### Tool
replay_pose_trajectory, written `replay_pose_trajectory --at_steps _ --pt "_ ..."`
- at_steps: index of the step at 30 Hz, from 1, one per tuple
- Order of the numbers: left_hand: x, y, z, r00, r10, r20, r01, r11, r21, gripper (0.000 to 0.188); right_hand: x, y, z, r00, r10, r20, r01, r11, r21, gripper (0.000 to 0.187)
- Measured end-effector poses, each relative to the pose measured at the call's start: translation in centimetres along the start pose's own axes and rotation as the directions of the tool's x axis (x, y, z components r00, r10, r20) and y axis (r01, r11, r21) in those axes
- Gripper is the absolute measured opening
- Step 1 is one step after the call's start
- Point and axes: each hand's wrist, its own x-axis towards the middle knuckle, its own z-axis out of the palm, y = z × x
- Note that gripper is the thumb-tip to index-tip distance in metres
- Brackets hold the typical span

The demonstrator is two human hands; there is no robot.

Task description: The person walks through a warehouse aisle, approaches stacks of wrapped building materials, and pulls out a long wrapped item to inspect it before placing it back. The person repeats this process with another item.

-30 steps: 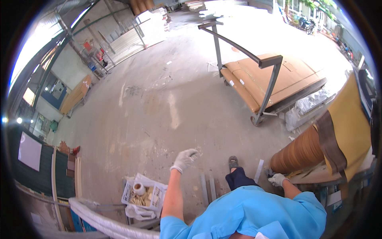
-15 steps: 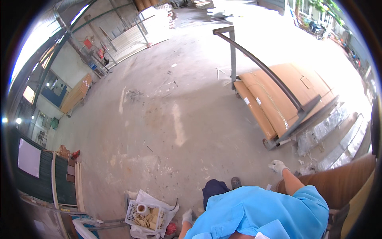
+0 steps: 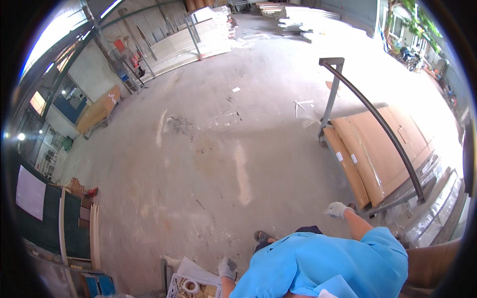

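Note:
Both hands wear pale work gloves. My right hand [image 3: 336,210] hangs in front of me on the right, near the low end of a flat cart [image 3: 371,212]. Its fingers are loosely bent and parted, with nothing visible in them. Low on the left, my left hand [image 3: 227,268] hangs beside a white plastic basket [image 3: 174,287]. It looks empty too, its fingers loosely extended, though their tips are small and hard to make out. The basket contains a roll of tape [image 3: 190,285] and several pale pieces. Neither hand touches anything.
The cart carries flat brown cardboard [image 3: 377,149] under a curved dark handle [image 3: 382,116]. Plastic-wrapped strips [image 3: 437,203] lie right of it. A dark green panel [image 3: 32,218] stands at left. White boards [image 3: 184,47] are stacked far back, and debris dots the concrete floor [image 3: 198,164].
My view has shifted, so the cart and floor marks appear farther right and lower. My left hand has swung forward, my right hand slightly left. A sandalled foot now shows ahead of me.

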Motion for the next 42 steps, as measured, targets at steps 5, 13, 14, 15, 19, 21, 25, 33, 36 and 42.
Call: replay_pose_trajectory --at_steps 5,13,14,15,19,21,25,33,36,42 --pt "3.4 15.0 4.4 0.938 0.328 -0.110 -0.307 0.936 0.170 0.016 4.0 -7.8 -0.6 0.999 -0.013 -0.051 0.023 0.978 0.207 0.040" --pt "7.9 18.6 9.3 0.976 0.217 0.008 -0.214 0.956 0.202 0.019 13.7 -13.3 -3.2 0.994 0.043 0.103 -0.050 0.996 0.069 0.044" --pt "8.7 18.5 10.0 0.988 0.152 -0.030 -0.142 0.965 0.221 0.020 14.8 -13.7 -3.8 0.997 0.027 0.076 -0.036 0.993 0.112 0.044" --pt "9.6 18.3 10.7 0.991 0.135 -0.020 -0.128 0.968 0.216 0.019 16.0 -14.2 -4.5 0.998 0.020 0.053 -0.028 0.987 0.159 0.045" --pt "14.5 17.7 14.3 0.997 -0.015 -0.077 0.035 0.963 0.266 0.020 22.1 -15.6 -8.2 0.991 0.018 0.129 -0.026 0.998 0.058 0.042" --pt "17.6 17.6 16.9 0.990 -0.112 -0.090 0.131 0.961 0.245 0.022 25.4 -16.1 -11.1 0.984 0.013 0.178 0.002 0.996 -0.086 0.042" --pt "22.9 19.1 24.1 0.980 -0.168 -0.102 0.184 0.968 0.173 0.027 30.1 -15.5 -18.1 0.984 0.167 0.056 -0.176 0.953 0.248 0.039" --pt "25.3 32.1 38.0 0.999 0.045 -0.014 -0.039 0.954 0.296 0.030 42.0 -21.8 -29.6 0.968 0.145 -0.207 -0.092 0.964 0.249 0.035" --pt "29.7 35.5 38.9 1.000 0.002 0.018 -0.008 0.934 0.357 0.028 46.4 -27.1 -31.1 0.964 0.081 -0.253 -0.001 0.953 0.303 0.036" --pt "43.2 42.4 35.3 0.983 -0.106 -0.153 0.171 0.838 0.518 0.025 53.6 -36.7 -31.7 0.983 0.162 -0.083 -0.117 0.912 0.392 0.035"
